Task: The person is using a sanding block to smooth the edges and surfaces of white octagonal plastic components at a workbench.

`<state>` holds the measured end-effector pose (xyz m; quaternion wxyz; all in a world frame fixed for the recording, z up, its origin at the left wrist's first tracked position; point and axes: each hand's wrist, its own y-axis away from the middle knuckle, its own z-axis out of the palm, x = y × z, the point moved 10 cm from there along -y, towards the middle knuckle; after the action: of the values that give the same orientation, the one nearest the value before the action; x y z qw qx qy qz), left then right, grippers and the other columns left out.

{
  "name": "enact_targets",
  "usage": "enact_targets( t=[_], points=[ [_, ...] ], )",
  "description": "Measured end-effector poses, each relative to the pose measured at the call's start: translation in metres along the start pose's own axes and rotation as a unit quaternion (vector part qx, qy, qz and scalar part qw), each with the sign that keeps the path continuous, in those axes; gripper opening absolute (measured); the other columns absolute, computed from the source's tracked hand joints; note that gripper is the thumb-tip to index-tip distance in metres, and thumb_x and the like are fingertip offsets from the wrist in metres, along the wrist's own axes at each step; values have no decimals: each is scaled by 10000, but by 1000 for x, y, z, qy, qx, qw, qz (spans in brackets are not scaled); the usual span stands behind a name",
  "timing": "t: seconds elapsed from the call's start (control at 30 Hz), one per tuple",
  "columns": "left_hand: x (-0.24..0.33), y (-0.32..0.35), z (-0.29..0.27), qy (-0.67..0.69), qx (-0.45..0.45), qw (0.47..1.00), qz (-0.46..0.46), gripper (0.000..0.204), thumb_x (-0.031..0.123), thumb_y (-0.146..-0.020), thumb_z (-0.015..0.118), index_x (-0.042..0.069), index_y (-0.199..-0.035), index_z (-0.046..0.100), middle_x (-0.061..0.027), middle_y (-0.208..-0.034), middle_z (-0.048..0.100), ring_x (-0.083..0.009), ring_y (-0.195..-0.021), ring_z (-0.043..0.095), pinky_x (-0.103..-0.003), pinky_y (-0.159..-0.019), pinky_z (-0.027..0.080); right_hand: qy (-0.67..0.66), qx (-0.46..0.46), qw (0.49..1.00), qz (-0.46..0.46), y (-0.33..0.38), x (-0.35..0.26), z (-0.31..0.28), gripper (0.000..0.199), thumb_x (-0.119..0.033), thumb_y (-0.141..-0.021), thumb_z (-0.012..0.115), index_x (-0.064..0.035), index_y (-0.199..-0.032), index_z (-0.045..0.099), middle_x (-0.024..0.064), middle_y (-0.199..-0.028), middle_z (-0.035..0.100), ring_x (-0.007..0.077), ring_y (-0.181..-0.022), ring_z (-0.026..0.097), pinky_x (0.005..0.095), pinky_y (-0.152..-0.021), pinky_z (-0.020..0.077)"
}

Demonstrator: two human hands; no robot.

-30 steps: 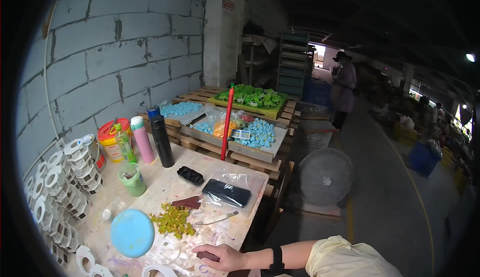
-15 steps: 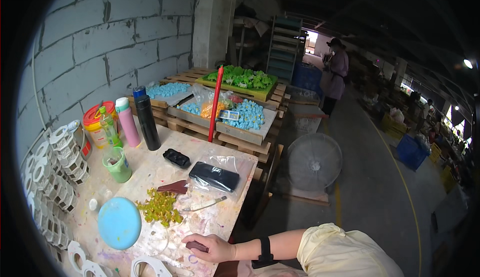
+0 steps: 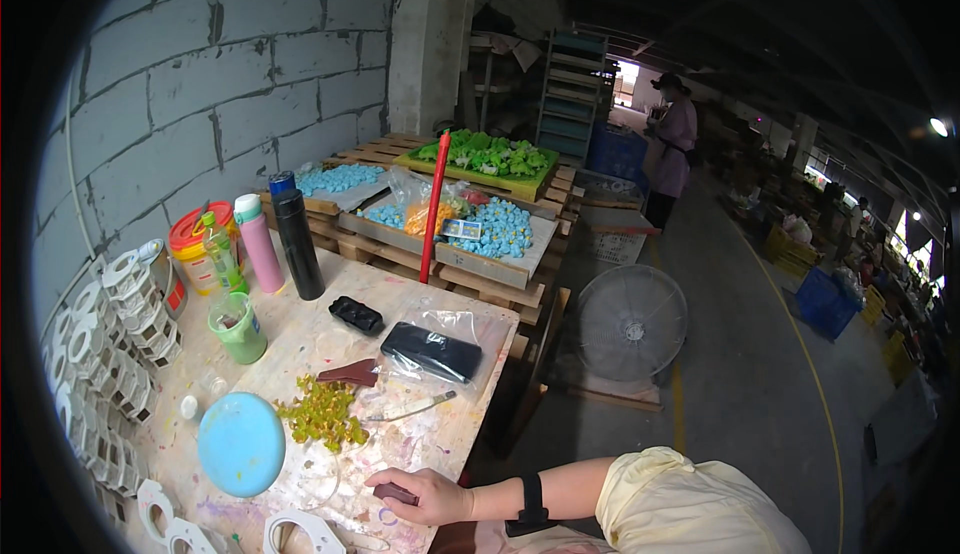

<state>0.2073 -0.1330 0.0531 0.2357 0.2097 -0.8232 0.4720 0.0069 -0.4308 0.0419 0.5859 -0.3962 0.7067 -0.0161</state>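
Note:
My right hand [image 3: 432, 497] rests on the near edge of the worktable [image 3: 330, 354], its fingers closed over a small dark maroon block [image 3: 396, 493] whose exact kind I cannot make out. Beyond the fingers lies a pile of small yellow-green pieces [image 3: 325, 414], tinged with red. A flat maroon piece [image 3: 350, 373] touches the pile's far side. To its right is a thin, whitish-stained tool [image 3: 412, 407]. Left of the pile sits a round light-blue disc [image 3: 241, 445]. My left hand is out of view.
White ring-shaped frames [image 3: 105, 354] are stacked along the left. Bottles [image 3: 298, 244], a green cup [image 3: 238, 329] and a bagged black object [image 3: 432, 351] stand or lie farther back. Past the table are pallets with trays of blue pieces [image 3: 500, 229], a red pole [image 3: 435, 209] and a floor fan [image 3: 632, 322].
The view has shifted very slightly. My right hand keeps its place and its hold on the maroon block. The person in the background has turned the head a little.

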Motion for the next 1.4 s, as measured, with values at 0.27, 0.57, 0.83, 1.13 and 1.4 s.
enact_targets(
  t=[0.27, 0.57, 0.83, 1.13, 1.4],
  points=[
    [-25, 8, 2, 25, -28, 997, -67, 99, -22, -829, 539, 42, -898, 508, -99, -903, 488, -211, -822, 495, -310, -675, 426, 0, -25, 999, 22, -3, -2, 3, 331, -81, -838, 528, -81, -1161, 455, 54, -632, 501, 206, -531, 545, 291, -535, 437],
    [-30, 10, 2, 57, 3, 996, -65, 107, -30, -827, 525, 30, -914, 509, -114, -902, 495, -215, -778, 496, -289, -632, 433, 0, -26, 999, 39, 0, 3, -1, 324, -109, -853, 547, -73, -1169, 488, 53, -710, 582, 173, -566, 561, 267, -552, 440],
    [-48, 32, -11, 3, -15, 991, -131, 190, -27, -823, 543, -34, -1005, 490, -151, -978, 531, -233, -895, 545, -318, -711, 487, -19, -79, 991, 103, 5, 24, 28, 332, -41, -832, 566, -49, -1158, 501, 11, -839, 603, 71, -692, 544, 221, -649, 465],
    [-1, -1, -26, 88, 27, 993, -75, 302, -47, -642, 678, 77, -739, 421, -110, -814, 496, -229, -750, 518, -301, -659, 428, 18, 4, 1000, 14, -1, 10, -9, 294, -13, -787, 516, 19, -1079, 500, 86, -964, 536, 148, -843, 526, 267, -753, 442],
    [-21, -30, -126, -27, 74, 987, -141, 213, -66, -710, 596, 27, -878, 507, -85, -865, 522, -181, -800, 529, -283, -744, 428, 24, 14, 1000, 8, 1, 11, -19, 308, -32, -793, 511, 17, -1098, 499, 74, -917, 537, 145, -797, 521, 263, -727, 439]
  ],
)
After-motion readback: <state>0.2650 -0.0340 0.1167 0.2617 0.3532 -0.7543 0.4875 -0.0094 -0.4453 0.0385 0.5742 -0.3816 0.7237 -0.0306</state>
